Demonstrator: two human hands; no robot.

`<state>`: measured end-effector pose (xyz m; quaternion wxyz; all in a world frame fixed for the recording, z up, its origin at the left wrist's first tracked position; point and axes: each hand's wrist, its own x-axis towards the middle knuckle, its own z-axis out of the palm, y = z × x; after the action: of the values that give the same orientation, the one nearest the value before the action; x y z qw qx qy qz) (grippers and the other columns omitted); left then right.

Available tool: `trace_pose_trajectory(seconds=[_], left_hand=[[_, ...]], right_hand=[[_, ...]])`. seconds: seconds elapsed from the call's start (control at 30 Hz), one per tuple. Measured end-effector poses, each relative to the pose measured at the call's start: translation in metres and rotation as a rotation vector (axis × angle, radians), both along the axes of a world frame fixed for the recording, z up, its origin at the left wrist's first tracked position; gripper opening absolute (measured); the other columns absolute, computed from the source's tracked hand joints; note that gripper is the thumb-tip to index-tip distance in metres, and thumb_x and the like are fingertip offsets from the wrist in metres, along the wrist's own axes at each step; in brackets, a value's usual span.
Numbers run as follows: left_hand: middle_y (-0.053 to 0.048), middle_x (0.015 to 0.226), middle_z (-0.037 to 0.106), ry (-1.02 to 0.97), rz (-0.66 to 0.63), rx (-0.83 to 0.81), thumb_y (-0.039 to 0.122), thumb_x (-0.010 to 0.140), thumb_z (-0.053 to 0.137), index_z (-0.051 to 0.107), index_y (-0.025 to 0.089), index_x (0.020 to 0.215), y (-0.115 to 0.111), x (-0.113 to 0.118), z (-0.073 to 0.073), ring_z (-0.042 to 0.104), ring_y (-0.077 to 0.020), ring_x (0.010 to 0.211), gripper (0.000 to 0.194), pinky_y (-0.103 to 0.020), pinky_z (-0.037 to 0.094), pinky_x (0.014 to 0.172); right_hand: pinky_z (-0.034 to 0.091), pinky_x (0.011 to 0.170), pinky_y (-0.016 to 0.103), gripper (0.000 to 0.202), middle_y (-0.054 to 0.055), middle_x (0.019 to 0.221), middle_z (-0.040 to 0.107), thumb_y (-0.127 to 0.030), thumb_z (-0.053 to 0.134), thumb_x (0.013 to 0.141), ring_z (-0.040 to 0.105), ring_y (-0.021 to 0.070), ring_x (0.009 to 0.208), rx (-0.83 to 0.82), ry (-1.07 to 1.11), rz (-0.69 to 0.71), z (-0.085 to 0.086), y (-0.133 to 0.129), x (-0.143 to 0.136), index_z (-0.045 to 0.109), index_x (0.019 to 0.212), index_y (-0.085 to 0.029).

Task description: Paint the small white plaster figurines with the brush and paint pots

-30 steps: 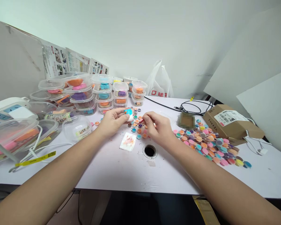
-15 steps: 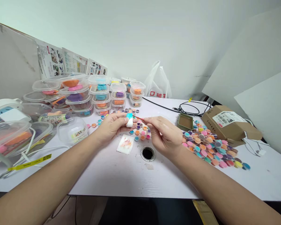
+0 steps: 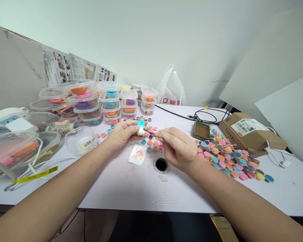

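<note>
Brush [image 3: 152, 132] and small blue-and-white piece [image 3: 140, 128] face each other above the table [image 3: 131, 191], one in each hand. The left hand [image 3: 124, 135] pinches the piece between thumb and fingers near its white lower part, seemingly so that the blue top is left uncovered. The right hand [image 3: 178, 146] holds the red brush in a narrow pinch, fingers gathered, probably for fine control; its tip points toward the piece, though I cannot tell whether they touch. Several paint pots [image 3: 156, 148] lie on the table between the hands, presumably for easy dipping. A stained tissue [image 3: 136, 155] lies flat nearer the body, likely handy for wiping. The green tub [image 3: 201, 135] with brownish contents stands to the right, near a large heap of pots [image 3: 224, 156], apparently set aside to avoid crowding.
</note>
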<state>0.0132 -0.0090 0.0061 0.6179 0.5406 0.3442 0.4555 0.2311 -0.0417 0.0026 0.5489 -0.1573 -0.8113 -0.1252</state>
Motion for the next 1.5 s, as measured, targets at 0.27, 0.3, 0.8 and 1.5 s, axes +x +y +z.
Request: trace_pose_trajectory(seconds=[0.27, 0.3, 0.8, 1.5], left_hand=[[-0.008, 0.104, 0.081, -0.011, -0.046, 0.037, 0.036, 0.084, 0.077, 0.079, 0.016, 0.104, -0.0001, -0.0005, -0.001, 0.077, -0.0195, 0.094, 0.028, -0.031, 0.063, 0.093], [-0.008, 0.104, 0.081, -0.009, -0.046, 0.038, 0.036, 0.084, 0.077, 0.079, 0.016, 0.103, 0.0002, -0.0004, -0.0016, 0.077, -0.0196, 0.095, 0.028, -0.032, 0.063, 0.094], [-0.008, 0.104, 0.081, -0.031, 0.015, 0.025, 0.032, 0.082, 0.077, 0.076, 0.015, 0.106, 0.0015, -0.0013, 0.0001, 0.078, -0.0184, 0.091, 0.029, -0.028, 0.064, 0.087], [-0.01, 0.102, 0.081, -0.041, 0.02, 0.016, 0.034, 0.08, 0.077, 0.076, 0.013, 0.101, 0.0032, -0.0017, 0.0006, 0.078, -0.0196, 0.091, 0.03, -0.028, 0.065, 0.083]], right_hand=[[0.065, 0.078, 0.036, 0.049, 0.014, 0.107, 0.077, 0.002, 0.055, 0.09, 0.074, 0.0224, 0.097, 0.042, -0.016, 0.016, -0.0035, 0.0078, -0.004, 0.061, 0.135, -0.018], [0.065, 0.077, 0.036, 0.048, 0.014, 0.105, 0.077, 0.003, 0.055, 0.09, 0.074, 0.022, 0.096, 0.049, -0.025, 0.02, -0.0034, 0.0081, -0.0043, 0.061, 0.133, -0.016], [0.066, 0.076, 0.035, 0.04, 0.014, 0.102, 0.075, 0.004, 0.053, 0.091, 0.073, 0.0218, 0.096, 0.101, -0.07, -0.019, -0.0041, 0.0057, -0.0057, 0.062, 0.126, -0.013], [0.066, 0.073, 0.037, 0.04, 0.016, 0.099, 0.074, 0.004, 0.053, 0.09, 0.071, 0.0218, 0.092, 0.095, -0.124, -0.008, -0.0007, -0.0016, -0.0038, 0.061, 0.126, -0.012]])
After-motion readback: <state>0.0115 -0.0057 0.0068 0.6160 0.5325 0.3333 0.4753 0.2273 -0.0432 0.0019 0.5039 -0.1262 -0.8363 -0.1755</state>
